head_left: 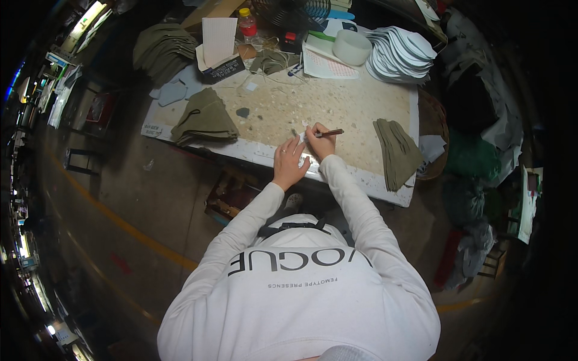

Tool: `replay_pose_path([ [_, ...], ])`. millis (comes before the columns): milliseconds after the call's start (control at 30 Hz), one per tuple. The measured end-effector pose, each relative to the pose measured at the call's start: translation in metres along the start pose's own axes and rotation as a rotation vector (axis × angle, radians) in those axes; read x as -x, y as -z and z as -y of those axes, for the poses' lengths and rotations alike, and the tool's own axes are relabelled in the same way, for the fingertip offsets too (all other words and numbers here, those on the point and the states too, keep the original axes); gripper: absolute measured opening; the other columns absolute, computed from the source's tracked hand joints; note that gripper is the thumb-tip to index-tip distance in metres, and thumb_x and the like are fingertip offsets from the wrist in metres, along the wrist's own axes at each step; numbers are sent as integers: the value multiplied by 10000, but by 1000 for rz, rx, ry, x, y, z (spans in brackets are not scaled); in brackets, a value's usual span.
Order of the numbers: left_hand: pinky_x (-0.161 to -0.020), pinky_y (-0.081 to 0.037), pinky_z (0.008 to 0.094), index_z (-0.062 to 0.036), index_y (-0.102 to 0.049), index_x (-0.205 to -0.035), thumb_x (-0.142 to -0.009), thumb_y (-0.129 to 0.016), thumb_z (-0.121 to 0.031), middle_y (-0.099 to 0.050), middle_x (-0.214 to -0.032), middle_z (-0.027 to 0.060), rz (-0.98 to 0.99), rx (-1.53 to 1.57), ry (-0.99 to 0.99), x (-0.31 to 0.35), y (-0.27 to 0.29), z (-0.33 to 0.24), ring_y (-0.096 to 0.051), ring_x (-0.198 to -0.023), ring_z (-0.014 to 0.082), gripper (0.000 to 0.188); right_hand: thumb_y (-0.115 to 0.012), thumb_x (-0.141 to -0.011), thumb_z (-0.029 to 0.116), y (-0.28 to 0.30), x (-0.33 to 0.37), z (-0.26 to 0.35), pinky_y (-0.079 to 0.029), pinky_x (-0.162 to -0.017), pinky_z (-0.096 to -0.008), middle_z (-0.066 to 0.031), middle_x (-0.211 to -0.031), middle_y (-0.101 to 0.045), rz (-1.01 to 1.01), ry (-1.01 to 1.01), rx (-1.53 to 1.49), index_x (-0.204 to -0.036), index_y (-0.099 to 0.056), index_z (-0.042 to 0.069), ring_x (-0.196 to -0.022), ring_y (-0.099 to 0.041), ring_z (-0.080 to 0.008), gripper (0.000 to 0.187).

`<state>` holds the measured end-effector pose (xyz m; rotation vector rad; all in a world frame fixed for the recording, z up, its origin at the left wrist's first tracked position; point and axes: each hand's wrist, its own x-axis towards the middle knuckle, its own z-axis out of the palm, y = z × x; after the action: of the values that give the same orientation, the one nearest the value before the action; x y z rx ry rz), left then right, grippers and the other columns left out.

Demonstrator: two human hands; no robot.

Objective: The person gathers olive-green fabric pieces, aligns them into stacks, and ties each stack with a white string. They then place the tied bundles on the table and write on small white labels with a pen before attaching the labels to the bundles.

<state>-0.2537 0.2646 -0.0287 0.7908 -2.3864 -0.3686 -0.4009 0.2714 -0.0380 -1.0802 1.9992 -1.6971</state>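
Observation:
My right hand [323,143] grips a dark brown pen [333,132], its tip end hidden by my fingers. Just left of it, my left hand [289,163] rests at the near edge of the worktable [337,102], fingers stretched out and wearing a ring. A small white piece [303,137], perhaps paper, lies by the fingertips of both hands, partly covered by them. To the left on the table is a stack of olive cloth pieces [205,120]. Another olive cloth stack [397,153] hangs over the near edge to the right.
Along the back stand a roll of clear tape [352,48], white cut sheets [400,54], a black fan [292,11], a yellow-capped bottle [247,24], a box with cards [220,63] and more olive cloth [164,51]. Below the table sits an open box [232,195]. Bags [472,159] crowd the right.

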Motion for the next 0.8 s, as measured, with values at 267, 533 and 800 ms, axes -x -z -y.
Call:
replay_pose_path([
  [267, -1009, -321, 444, -67, -589, -1173, -771, -639, -253, -502, -1309, 117, 1, 11, 8, -1, 2, -1, -432, -1225, 292, 446, -651, -770, 123, 1, 1, 0, -369, -468, -301, -66, -514, -476, -17, 52, 31, -624, -513, 19, -466, -440, -136, 226],
  [533, -1006, -326, 442, -66, -593, -1171, -766, -650, -254, -504, -1309, 116, -6, 13, -1, 0, 1, 0, -437, -1225, 291, 449, -649, -777, 119, 0, -2, 3, -375, -468, -307, -88, -517, -494, -61, 20, 65, -633, -509, 6, -461, -454, -149, 230],
  [800, -998, -335, 436, -76, -587, -1181, -768, -644, -255, -499, -1314, 109, 2, -12, 6, 0, 1, 0, -439, -1223, 288, 453, -652, -792, 131, 8, 3, 4, -360, -484, -295, -55, -514, -461, -64, -13, 72, -629, -500, 6, -491, -419, -108, 256],
])
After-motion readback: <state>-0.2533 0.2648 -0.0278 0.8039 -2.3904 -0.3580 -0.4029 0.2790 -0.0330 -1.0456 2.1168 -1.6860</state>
